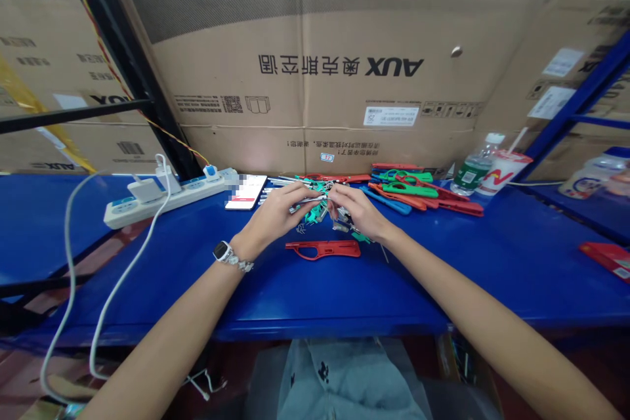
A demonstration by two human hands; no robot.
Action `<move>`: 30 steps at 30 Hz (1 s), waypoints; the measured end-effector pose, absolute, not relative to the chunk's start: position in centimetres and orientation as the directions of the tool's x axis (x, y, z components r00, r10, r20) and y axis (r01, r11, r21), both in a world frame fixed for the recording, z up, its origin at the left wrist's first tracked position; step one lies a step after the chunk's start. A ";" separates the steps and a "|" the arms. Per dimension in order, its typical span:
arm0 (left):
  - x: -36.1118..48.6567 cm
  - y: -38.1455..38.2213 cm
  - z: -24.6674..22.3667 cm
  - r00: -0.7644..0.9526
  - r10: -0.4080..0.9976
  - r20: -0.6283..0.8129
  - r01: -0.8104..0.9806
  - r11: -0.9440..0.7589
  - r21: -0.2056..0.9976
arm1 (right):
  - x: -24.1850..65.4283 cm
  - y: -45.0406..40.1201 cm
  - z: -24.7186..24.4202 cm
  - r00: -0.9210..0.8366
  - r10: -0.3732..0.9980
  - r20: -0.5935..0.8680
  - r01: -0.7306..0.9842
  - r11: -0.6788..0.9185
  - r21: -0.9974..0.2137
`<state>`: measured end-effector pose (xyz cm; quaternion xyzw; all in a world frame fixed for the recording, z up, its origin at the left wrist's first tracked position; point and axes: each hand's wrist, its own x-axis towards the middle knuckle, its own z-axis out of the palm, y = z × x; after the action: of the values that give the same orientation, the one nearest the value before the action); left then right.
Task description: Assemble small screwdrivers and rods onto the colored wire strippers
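Left hand [279, 211] and right hand [359, 210] are pinching a slim silvery rod [310, 200] above jumbled green plastic parts [312, 215]; a flat, gun-shaped red plastic shell [339, 249] is lying on the glossy blue tabletop [295, 298].

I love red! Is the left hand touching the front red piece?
Apart: the head view shows blue table between the left hand and that red piece.
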<state>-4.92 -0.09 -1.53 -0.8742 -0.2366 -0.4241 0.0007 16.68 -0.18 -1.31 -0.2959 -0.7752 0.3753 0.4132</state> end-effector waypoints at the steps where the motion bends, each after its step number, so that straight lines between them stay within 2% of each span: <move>1: -4.9 -0.2 -1.5 0.539 0.427 0.726 0.421 -0.883 0.207 | 16.8 -0.3 -1.2 -0.484 0.756 0.441 0.165 0.574 -0.802; 4: -4.9 -0.4 -1.5 0.584 0.446 0.678 0.456 -0.871 0.181 | 17.0 -0.5 -1.1 -0.475 0.750 0.460 0.236 0.612 -0.755; 8: -4.8 -0.5 -1.4 0.624 0.436 0.648 0.464 -0.874 0.143 | 17.2 -0.5 -1.7 -0.445 0.792 0.418 0.226 0.551 -0.803; 14: -4.9 0.0 -1.6 0.572 0.447 0.687 0.427 -0.878 0.216 | 17.5 0.1 -1.9 -0.400 0.853 0.335 0.123 0.412 -0.903; 21: -4.9 0.3 -2.1 0.484 0.484 0.730 0.421 -0.859 0.290 | 17.4 -0.1 -1.7 -0.344 0.828 0.442 0.120 0.506 -0.854; 26: -5.2 0.2 -2.0 0.514 0.445 0.734 0.431 -0.873 0.228 | 17.5 -0.1 -1.7 -0.331 0.799 0.502 0.169 0.573 -0.802; 30: -5.3 0.0 -1.7 0.580 0.425 0.695 0.455 -0.877 0.156 | 17.4 0.0 -1.7 -0.341 0.808 0.480 0.155 0.552 -0.819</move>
<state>-5.27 0.02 -1.73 -0.8887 -0.2473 -0.3855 0.0194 17.37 -0.04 -1.74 -0.3243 -0.7427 0.3446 0.4738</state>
